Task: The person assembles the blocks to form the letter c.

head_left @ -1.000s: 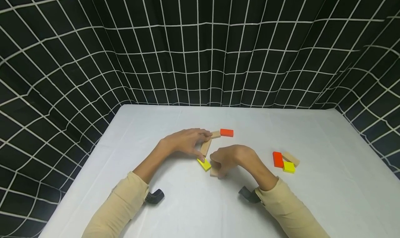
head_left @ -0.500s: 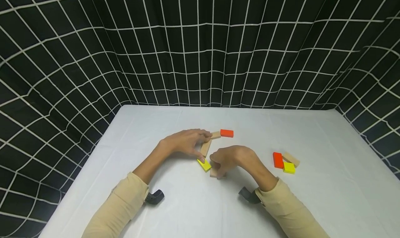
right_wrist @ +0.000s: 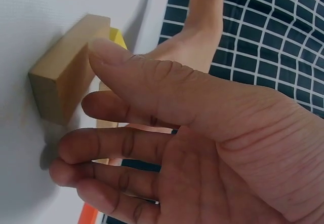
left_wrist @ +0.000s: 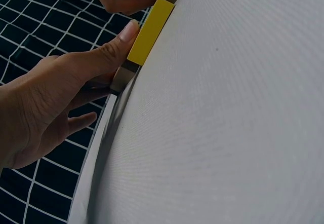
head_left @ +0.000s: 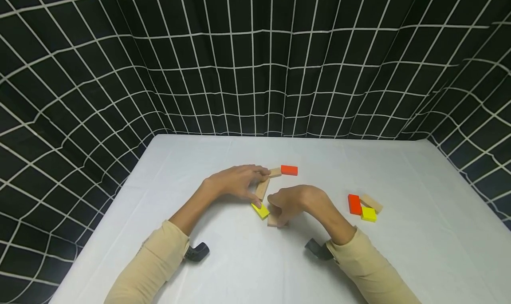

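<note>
In the head view, my left hand (head_left: 237,182) spreads along a bent row of flat blocks. Its thumb touches a yellow block (head_left: 261,211); its other fingers reach a plain wooden block (head_left: 262,189) farther back. The left wrist view shows the thumb against the yellow block (left_wrist: 151,32). My right hand (head_left: 293,201) is at the row's near end, over plain wood (head_left: 273,223) it partly hides. In the right wrist view, the thumb tip of the right hand (right_wrist: 187,127) overlaps the edge of a wooden block (right_wrist: 76,62); whether it touches is unclear. The other fingers bend loosely, gripping nothing.
A small wooden block (head_left: 275,172) and a red block (head_left: 289,170) continue the row at the back. To the right lie another red block (head_left: 354,204), a yellow block (head_left: 368,214) and a wooden block (head_left: 371,203). Black gridded cloth surrounds the white table (head_left: 215,268).
The right hand's lower fingers have drawn back slightly, so more wood shows beneath them at the row's near end. My left hand and the other blocks stay in place.
</note>
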A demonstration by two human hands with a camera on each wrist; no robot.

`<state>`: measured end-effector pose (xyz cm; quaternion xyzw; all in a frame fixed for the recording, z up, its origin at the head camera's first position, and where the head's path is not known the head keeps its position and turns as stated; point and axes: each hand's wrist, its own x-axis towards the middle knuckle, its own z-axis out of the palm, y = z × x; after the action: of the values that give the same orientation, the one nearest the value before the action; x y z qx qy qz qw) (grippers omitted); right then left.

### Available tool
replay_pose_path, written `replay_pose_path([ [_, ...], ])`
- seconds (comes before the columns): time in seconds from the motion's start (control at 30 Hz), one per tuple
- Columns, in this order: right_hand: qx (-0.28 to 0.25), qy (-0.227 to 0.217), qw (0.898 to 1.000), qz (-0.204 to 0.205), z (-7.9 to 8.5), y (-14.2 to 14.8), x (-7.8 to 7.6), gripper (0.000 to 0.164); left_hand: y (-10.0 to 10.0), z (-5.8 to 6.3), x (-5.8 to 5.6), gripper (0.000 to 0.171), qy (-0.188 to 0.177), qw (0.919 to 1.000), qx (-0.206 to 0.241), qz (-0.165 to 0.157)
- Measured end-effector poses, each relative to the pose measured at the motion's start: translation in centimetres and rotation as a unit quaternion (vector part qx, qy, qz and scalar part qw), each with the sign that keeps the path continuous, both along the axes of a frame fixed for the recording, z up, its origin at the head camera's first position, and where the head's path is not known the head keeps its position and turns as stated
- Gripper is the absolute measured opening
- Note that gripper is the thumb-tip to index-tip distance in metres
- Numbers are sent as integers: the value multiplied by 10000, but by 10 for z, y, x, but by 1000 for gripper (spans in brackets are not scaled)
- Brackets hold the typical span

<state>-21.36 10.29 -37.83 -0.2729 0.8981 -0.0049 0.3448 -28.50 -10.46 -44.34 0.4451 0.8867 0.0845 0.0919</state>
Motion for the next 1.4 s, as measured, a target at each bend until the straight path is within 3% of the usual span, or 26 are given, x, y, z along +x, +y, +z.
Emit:
replay_pose_path([
  [0.4,111,162,9996,-186,15,12,0,22,0,1,0,92,16,10000,-37,18],
  [0.73,60,422,9981,-436,34,45,-9,25,1,3,3,92,-66,10000,-20,56],
  [0.9,21,632,9941,-875,45,74,-13,29,0,3,4,90,-57,10000,-6,80],
  [1.07,42,668,9853,-1575,52,104,-18,30,-1,4,5,87,-76,9999,-12,97],
  [1.4,151,516,9708,-2338,49,156,-29,34,-1,3,3,89,-123,9997,-45,189],
])
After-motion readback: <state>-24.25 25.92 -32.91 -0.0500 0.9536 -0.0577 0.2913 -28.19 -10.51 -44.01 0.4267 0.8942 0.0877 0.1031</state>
